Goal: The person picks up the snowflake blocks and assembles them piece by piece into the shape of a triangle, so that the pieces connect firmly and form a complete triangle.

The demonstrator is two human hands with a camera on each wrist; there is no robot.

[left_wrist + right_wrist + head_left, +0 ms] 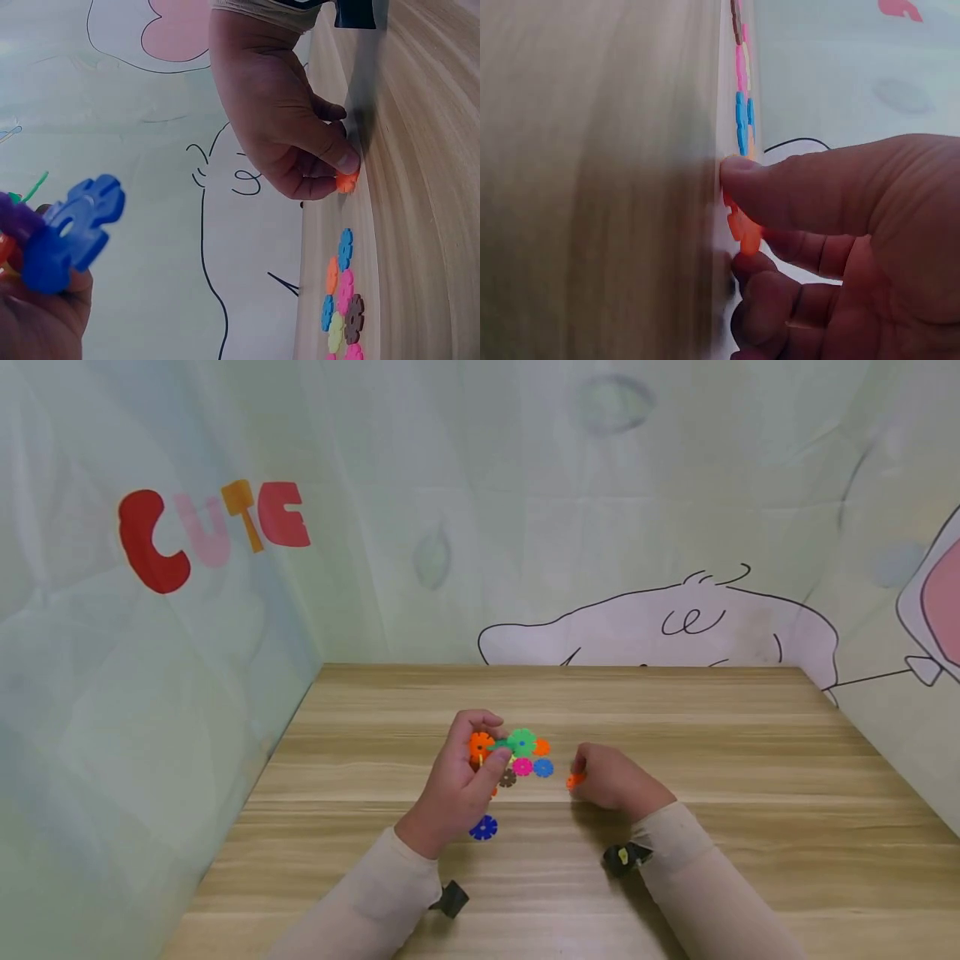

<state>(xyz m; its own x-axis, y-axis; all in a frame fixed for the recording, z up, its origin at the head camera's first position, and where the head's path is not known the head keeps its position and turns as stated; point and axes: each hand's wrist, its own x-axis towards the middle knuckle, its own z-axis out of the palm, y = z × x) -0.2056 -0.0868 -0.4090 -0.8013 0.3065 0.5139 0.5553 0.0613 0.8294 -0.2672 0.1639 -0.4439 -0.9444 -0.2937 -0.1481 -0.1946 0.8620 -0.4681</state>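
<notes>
"At three o'clock from the left hand (pixel 461 777), what was to be found?"

"An orange disc (pixel 573 782), pinched low by the right hand (pixel 611 781); whether the counter (pixel 750 760) was touched by it could not be told."

"And what could have gone wrong from there?"

"A slip, it was judged: so small a disc could have been shot loose by too hard a squeeze near its edge. The joined cluster (pixel 49 251) could also have been pulled apart, had it been pushed at a slant to its slots."

"How were the hands set?"

"On the right, thumb and fingertips were pressed together, with only the disc between. On the left, the cluster was clasped between thumb and curved fingers. At seven o'clock from the pink disc (pixel 522 767), a dark blue disc (pixel 483 827) was seen, unheld."
</notes>
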